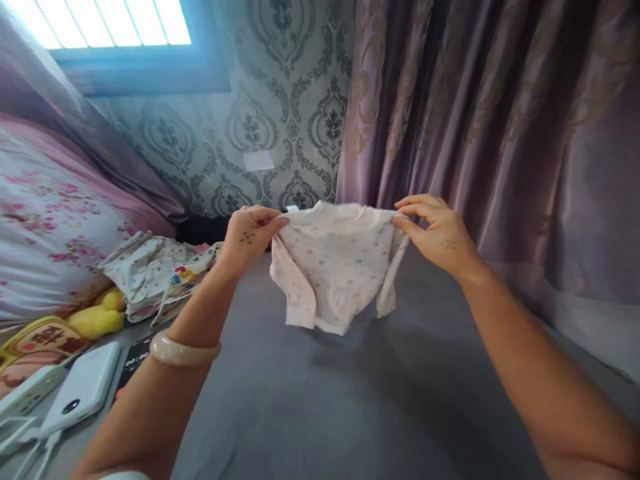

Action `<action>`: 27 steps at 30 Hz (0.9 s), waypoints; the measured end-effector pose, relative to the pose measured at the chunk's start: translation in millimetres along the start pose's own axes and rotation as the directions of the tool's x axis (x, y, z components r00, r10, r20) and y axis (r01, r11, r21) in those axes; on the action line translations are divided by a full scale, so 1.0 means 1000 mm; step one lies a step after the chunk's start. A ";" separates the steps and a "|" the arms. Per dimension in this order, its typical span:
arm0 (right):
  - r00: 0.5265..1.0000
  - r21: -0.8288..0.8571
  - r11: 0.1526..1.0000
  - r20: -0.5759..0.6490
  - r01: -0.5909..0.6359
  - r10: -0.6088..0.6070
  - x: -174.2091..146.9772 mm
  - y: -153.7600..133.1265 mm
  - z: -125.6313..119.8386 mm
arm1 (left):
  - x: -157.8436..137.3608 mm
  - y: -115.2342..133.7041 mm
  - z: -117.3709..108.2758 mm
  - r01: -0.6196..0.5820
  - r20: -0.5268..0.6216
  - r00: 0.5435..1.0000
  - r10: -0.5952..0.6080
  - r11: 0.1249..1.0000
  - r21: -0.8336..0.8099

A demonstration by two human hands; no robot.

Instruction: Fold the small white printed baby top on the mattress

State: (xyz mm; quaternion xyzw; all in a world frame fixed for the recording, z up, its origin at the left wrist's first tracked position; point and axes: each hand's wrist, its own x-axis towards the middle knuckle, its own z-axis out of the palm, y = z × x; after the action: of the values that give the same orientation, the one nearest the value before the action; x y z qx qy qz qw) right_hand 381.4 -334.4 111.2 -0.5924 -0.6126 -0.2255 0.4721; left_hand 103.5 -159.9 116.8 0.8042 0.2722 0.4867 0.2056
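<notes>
A small white long-sleeved baby shirt point(345, 260) with a faint pattern hangs in the air over the grey sheet. My left hand point(253, 233) pinches it at one shoulder. At the other shoulder, my right hand point(435, 230) grips the cloth between thumb and fingers. The neckline is stretched between both hands, and the sleeves dangle at the sides. Below the shirt, a shadow falls on the grey bed surface point(280, 407).
On the left lie a pile of folded baby clothes point(150, 270), a yellow plush toy point(100, 317), a white power bank point(83, 383), a phone point(133, 363) and a power strip point(37, 393). A floral pillow point(55, 227) stands behind. Purple curtains point(450, 100) hang at the right.
</notes>
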 end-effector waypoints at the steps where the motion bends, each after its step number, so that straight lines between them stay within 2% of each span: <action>1: 1.000 -0.001 1.000 -0.017 -0.014 0.014 0.000 0.001 0.001 | 0.001 0.001 0.001 0.019 -0.010 1.000 -0.019 1.000 -0.024; 4: 0.998 -0.004 0.999 0.033 -0.044 0.044 -0.001 0.003 0.002 | 0.003 0.001 0.005 0.073 0.071 0.995 -0.067 0.994 -0.077; 7: 0.999 -0.013 0.999 0.000 -0.037 0.037 -0.003 0.004 0.003 | 0.004 0.001 0.007 0.085 -0.018 0.996 -0.088 0.992 -0.098; 11: 0.999 -0.012 1.000 0.031 -0.015 0.016 -0.002 0.005 0.004 | 0.005 0.001 0.007 0.083 0.028 0.996 -0.080 0.992 -0.098; 13: 0.999 -0.018 0.999 -0.026 -0.034 0.034 0.000 0.006 0.003 | 0.006 -0.001 0.006 0.101 0.004 0.995 -0.102 0.989 -0.104; 15: 0.998 -0.027 0.998 -0.040 -0.054 0.053 0.002 0.008 0.004 | 0.007 -0.005 0.007 0.133 0.083 0.989 -0.125 0.985 -0.105; 17: 0.998 -0.029 0.998 0.016 -0.063 0.064 0.003 0.009 0.007 | 0.009 -0.009 0.009 0.161 0.159 0.977 -0.142 0.980 -0.114; 18: 0.997 -0.024 0.997 0.022 -0.069 0.069 0.004 0.009 0.009 | 0.009 -0.011 0.011 0.170 0.124 0.980 -0.155 0.977 -0.130; 20: 0.995 -0.006 0.996 -0.044 -0.089 0.089 0.004 0.008 0.013 | 0.009 -0.011 0.013 0.183 0.010 0.983 -0.184 0.969 -0.168; 21: 0.993 0.010 0.995 -0.058 -0.098 0.098 0.003 0.005 0.013 | 0.009 -0.009 0.012 0.192 0.017 0.981 -0.192 0.964 -0.183; 22: 0.994 0.034 0.994 -0.029 -0.103 0.104 0.003 0.002 0.013 | 0.008 -0.007 0.011 0.204 0.080 0.978 -0.192 0.959 -0.197; 24: 0.981 0.115 0.987 0.170 -0.116 0.095 0.003 -0.005 0.006 | 0.005 -0.003 0.004 0.223 0.259 0.953 -0.158 0.943 -0.245; 26: 0.914 0.221 0.962 0.403 -0.158 0.057 0.003 -0.010 -0.004 | 0.003 -0.001 -0.007 0.227 0.326 0.939 -0.113 0.914 -0.337; 27: 0.882 0.268 0.944 0.469 -0.195 0.049 0.004 -0.012 -0.008 | 0.002 -0.002 -0.012 0.230 0.329 0.939 -0.103 0.898 -0.375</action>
State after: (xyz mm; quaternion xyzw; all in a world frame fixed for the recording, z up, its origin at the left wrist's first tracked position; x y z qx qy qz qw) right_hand 373.6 -341.5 121.9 -0.5857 -0.6946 0.0481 0.4149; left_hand 92.9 -156.5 122.8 0.7813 0.1988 0.3852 0.4491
